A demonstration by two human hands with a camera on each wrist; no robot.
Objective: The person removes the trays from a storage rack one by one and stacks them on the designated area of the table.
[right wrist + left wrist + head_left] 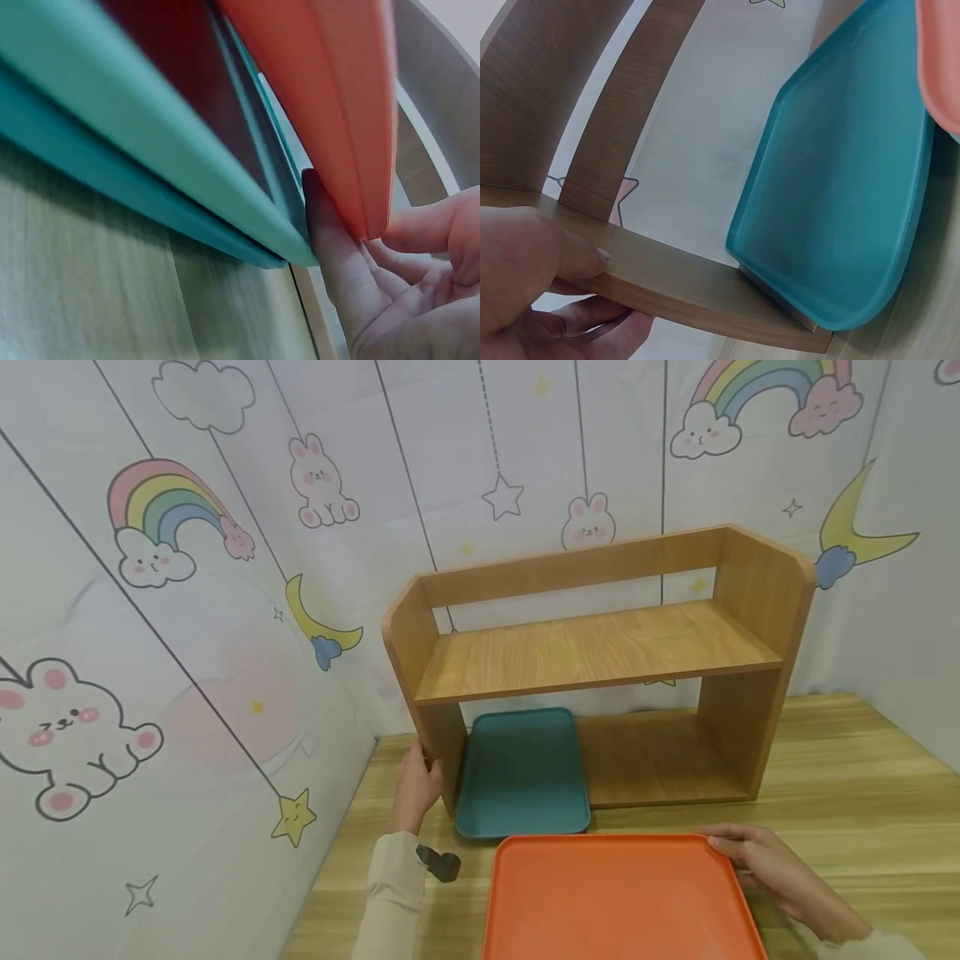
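A wooden desktop shelf [600, 647] stands on the table. My left hand [416, 787] grips its left side panel [682, 281], thumb on one face and fingers on the other. In the shelf's lower left part lies a teal tray [522, 777], its front edge jutting out. Nearer to me, my right hand [776, 872] pinches the far right corner of an orange tray [622, 902] between thumb and fingers. Below that tray, the right wrist view shows the rim of a light green tray [150, 124] over a darker teal rim [142, 196].
The wood-grain table [862, 777] runs along the shelf's right side. White fabric walls [187, 635] printed with rabbits, rainbows and stars close off the back and left. A small black device [438, 863] is strapped at my left wrist.
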